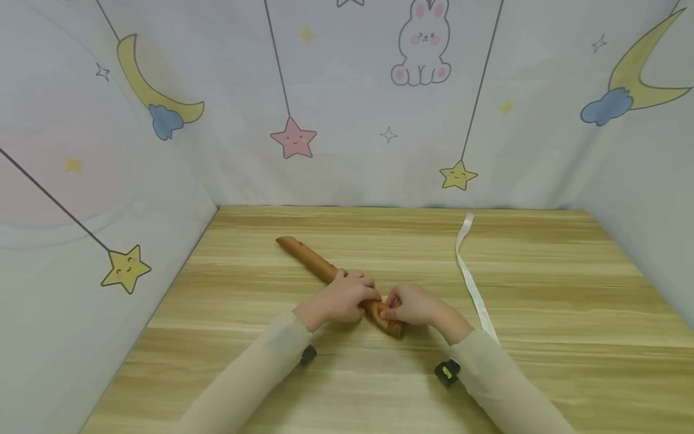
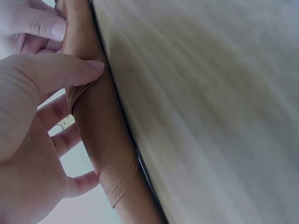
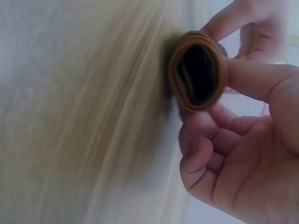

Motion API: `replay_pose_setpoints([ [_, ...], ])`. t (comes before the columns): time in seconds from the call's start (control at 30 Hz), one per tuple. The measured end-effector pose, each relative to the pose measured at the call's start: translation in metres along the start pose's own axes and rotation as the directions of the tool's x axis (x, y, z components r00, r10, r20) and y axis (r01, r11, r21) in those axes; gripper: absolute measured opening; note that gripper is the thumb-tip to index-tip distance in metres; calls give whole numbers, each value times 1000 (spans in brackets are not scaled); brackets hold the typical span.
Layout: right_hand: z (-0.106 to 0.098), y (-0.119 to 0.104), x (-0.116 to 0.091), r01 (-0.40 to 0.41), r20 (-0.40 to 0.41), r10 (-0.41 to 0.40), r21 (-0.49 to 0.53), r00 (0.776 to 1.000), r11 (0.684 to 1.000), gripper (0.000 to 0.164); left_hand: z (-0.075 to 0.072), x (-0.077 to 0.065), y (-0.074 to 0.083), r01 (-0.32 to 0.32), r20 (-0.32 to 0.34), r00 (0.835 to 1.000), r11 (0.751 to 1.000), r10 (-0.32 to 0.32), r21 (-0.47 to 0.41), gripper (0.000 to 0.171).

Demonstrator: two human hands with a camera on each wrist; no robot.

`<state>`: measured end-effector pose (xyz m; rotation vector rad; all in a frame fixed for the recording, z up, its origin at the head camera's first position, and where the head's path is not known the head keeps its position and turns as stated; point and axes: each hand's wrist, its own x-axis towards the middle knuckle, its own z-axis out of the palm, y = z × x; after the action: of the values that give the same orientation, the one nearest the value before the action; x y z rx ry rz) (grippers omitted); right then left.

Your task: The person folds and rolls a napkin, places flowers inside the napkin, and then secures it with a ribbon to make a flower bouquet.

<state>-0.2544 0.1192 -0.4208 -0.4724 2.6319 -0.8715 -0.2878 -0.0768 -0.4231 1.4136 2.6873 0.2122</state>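
Observation:
A brown leather-like sheet rolled into a long tube [image 1: 310,258] lies slantwise on the table, its far end to the left. Stitched edges wind around it in the left wrist view. My left hand [image 1: 347,296] grips the tube near its middle, thumb on the near side and fingers across the far side. Close beside it, my right hand [image 1: 416,305] pinches the near end between thumb and fingers. The right wrist view looks into the tube's open end [image 3: 218,70], where several layers circle a dark hollow.
A long white ribbon [image 1: 470,283] runs down the wood-grain table [image 1: 569,289] to the right of the hands, partly covered by the right sleeve. Printed fabric walls [image 1: 358,175] enclose the table at the back and sides. Small black devices [image 1: 447,372] sit at the wrists.

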Motion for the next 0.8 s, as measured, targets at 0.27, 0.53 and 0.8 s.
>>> replay_pose_setpoints([
  [0.27,8,-12,-15,70,41,-68,-49,997,996,37,0,-1,7,-49,36,998,998,50,-27,40],
  [0.53,14,-25,-34,69,40,-66,-100,997,993,46,3,-4,16,-131,60,988,982,140,-138,49],
  [0.8,17,-36,-57,127,30,-123,-208,992,970,39,5,-6,31,-171,104,975,965,195,-201,46],
])
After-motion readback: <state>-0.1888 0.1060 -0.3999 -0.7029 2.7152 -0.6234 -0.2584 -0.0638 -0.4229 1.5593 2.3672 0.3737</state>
